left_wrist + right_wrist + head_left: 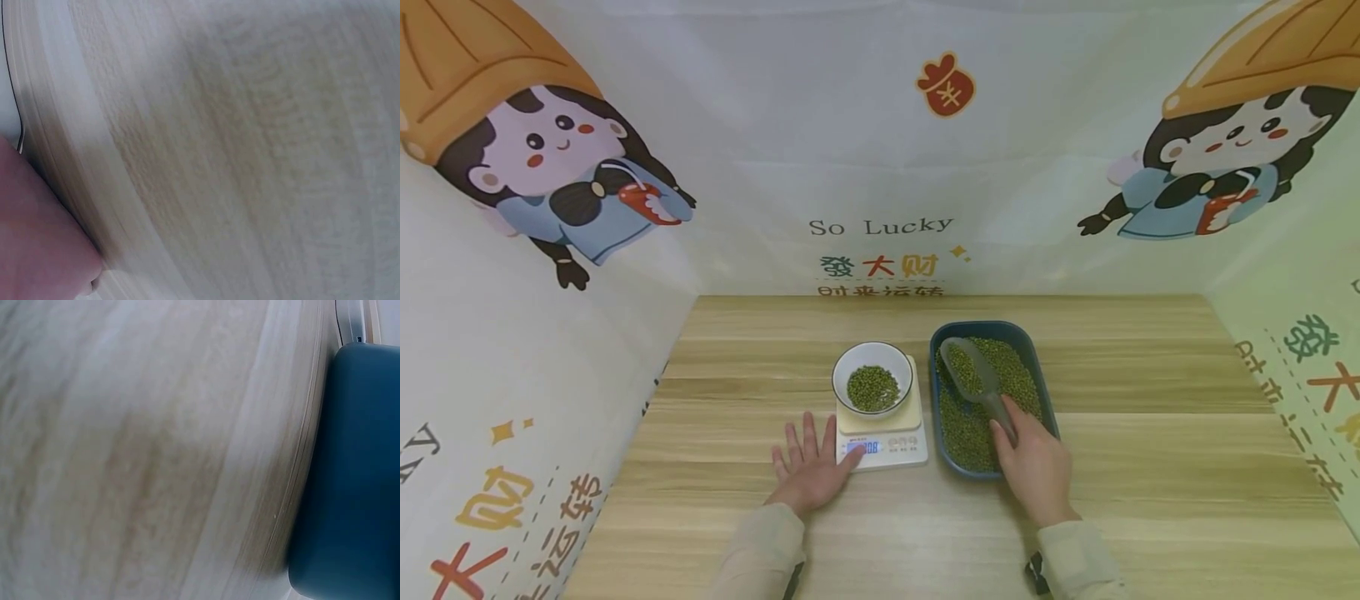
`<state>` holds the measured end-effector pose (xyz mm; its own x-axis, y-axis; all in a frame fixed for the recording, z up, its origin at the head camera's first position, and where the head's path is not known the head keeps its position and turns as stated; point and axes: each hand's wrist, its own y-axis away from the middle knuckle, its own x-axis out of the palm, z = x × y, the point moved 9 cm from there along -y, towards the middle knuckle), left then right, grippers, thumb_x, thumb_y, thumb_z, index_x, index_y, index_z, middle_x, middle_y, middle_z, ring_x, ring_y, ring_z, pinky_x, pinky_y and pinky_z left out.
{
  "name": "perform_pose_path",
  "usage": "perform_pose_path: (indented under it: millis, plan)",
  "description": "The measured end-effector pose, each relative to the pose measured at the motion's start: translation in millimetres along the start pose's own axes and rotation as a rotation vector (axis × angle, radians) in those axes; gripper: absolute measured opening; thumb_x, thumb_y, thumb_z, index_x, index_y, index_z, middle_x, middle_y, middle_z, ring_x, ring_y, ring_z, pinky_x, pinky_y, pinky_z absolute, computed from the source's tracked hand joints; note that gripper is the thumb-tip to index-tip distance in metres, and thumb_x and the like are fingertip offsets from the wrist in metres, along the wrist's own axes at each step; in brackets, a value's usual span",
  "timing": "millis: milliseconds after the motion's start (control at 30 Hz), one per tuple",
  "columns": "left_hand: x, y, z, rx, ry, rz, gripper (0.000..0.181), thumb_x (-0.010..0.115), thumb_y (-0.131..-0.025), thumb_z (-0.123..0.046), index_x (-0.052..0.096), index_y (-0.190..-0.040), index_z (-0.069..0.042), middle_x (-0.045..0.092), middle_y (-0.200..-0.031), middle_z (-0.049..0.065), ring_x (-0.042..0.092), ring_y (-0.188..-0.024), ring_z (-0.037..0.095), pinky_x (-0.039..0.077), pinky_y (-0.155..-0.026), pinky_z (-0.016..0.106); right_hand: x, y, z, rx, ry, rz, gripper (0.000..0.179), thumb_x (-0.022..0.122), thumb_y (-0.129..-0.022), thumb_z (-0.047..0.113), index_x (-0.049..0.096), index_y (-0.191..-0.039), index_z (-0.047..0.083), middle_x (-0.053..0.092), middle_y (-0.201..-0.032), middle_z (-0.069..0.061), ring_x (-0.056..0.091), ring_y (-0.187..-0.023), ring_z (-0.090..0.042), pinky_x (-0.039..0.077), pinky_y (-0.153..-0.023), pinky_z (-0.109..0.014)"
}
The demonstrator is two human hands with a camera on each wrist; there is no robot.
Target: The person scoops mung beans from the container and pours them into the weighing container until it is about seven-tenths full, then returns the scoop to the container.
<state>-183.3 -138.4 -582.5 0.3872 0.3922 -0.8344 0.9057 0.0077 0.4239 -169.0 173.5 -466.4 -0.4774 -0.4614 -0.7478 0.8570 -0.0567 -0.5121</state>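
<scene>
My right hand (1036,467) grips the handle of a grey scoop (992,392) that holds green mung beans. The scoop is over a dark blue tub (1051,408) filled with mung beans (1011,367). In the head view my left hand (814,473) lies with fingers spread on the table, its thumb at the lit display of a white kitchen scale (887,457). On the scale's platform stands a white bowl (842,367) with a dark rim, and a small heap of mung beans (872,388) lies in it. The right wrist view shows the tub's outer wall (350,475).
The wood-grain table (1150,400) carries the scale and the tub side by side, a narrow gap between them. A printed cloth (760,150) with cartoon figures stands round the back and both sides of the table.
</scene>
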Motion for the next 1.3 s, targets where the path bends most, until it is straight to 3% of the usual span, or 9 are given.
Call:
perform_pose_path:
  millis: [367,1300]
  plan:
    - [1.6,-3.8,0.7,-0.005,-0.007,0.001,0.089,0.013,-0.073,-0.081,-0.008,-0.142,-0.029,-0.034,-0.14,0.002,-0.038,-0.12,0.029,-0.032,-0.084,0.048,0.7,-0.2,-3.6,0.058,-0.007,0.029,0.038,0.062,-0.082,0.029,0.06,-0.116,0.014,0.067,-0.09,-0.008,0.061,-0.066,-0.021,0.044,-0.05,-0.036]
    - [2.9,-4.8,2.2,0.003,-0.014,-0.021,0.088,0.012,-0.074,-0.08,-0.007,-0.143,-0.029,-0.034,-0.14,0.004,-0.038,-0.12,0.029,-0.032,-0.083,0.048,-0.2,0.0,-1.0,0.025,0.0,0.001,0.039,0.063,-0.08,0.028,0.061,-0.115,0.012,0.064,-0.074,-0.004,0.048,-0.049,-0.013,0.034,-0.042,-0.028]
